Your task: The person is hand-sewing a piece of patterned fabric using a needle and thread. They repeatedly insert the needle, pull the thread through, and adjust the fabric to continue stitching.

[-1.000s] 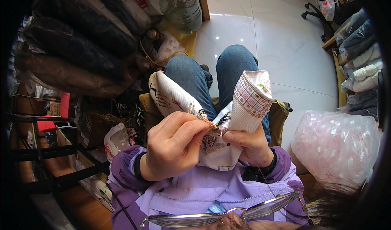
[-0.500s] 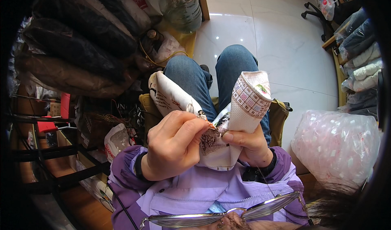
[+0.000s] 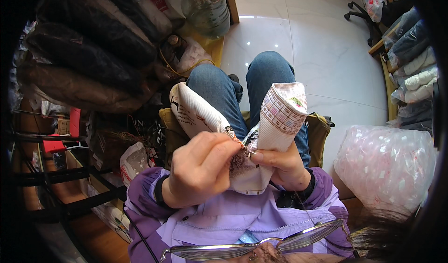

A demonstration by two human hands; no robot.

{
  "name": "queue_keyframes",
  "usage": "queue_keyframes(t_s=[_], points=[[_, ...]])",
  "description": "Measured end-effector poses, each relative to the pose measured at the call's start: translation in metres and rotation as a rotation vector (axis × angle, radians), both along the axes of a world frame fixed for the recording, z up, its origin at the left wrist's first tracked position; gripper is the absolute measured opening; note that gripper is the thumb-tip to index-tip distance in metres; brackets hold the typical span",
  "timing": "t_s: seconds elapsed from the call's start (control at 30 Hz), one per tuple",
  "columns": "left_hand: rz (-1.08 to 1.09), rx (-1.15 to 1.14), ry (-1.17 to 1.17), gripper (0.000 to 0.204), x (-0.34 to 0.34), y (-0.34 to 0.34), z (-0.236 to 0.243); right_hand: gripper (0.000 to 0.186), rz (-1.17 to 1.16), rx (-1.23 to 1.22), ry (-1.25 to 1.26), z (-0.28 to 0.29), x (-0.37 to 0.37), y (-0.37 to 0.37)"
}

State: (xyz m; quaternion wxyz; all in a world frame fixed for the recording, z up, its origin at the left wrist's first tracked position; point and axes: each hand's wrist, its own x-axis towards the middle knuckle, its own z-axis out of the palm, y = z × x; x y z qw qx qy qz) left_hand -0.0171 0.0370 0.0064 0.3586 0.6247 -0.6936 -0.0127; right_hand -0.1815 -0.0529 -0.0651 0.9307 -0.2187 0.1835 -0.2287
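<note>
A piece of white cross-stitch cloth (image 3: pixel 278 128) is bunched and rolled over my lap, with a printed grid on its right flap and dark stitching around the middle. Its left part is a roll (image 3: pixel 196 110) with small dark marks. My right hand (image 3: pixel 282 165) grips the cloth from the right, thumb pressed on top and the other fingers hidden underneath. My left hand (image 3: pixel 203 165) is closed in a pinch at the stitched middle, close to the right thumb. Something small and shiny with orange-brown colour shows at its fingertips; what exactly it pinches is too small to tell.
Dark bagged bundles (image 3: pixel 88 53) are stacked on the left, above a black rack (image 3: pixel 51 172). A clear bag of pinkish things (image 3: pixel 385 167) sits at right. Folded bagged clothes (image 3: pixel 413 72) line the right shelf. A large clear bottle (image 3: pixel 206 11) stands ahead.
My left hand has shifted very slightly, its fingertips still at the stitched middle. My right thumb has slid a little left, and the cloth's right flap has tilted slightly.
</note>
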Motion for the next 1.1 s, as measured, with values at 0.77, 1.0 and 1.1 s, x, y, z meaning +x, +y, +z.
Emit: queue_keyframes(t_s=[0.77,1.0,1.1], points=[[-0.431,-0.222,1.104,0.021,0.035,-0.051,0.031,0.046,-0.011,-0.004,0.042,0.008,-0.001,-0.001],[-0.052,-0.519,0.789,0.019,0.067,-0.031,0.004,0.046,-0.02,-0.029,0.038,0.009,0.0,-0.003],[-0.09,-0.455,0.594,0.018,0.051,-0.024,-0.003,0.046,-0.04,-0.016,0.028,0.007,0.0,-0.003]])
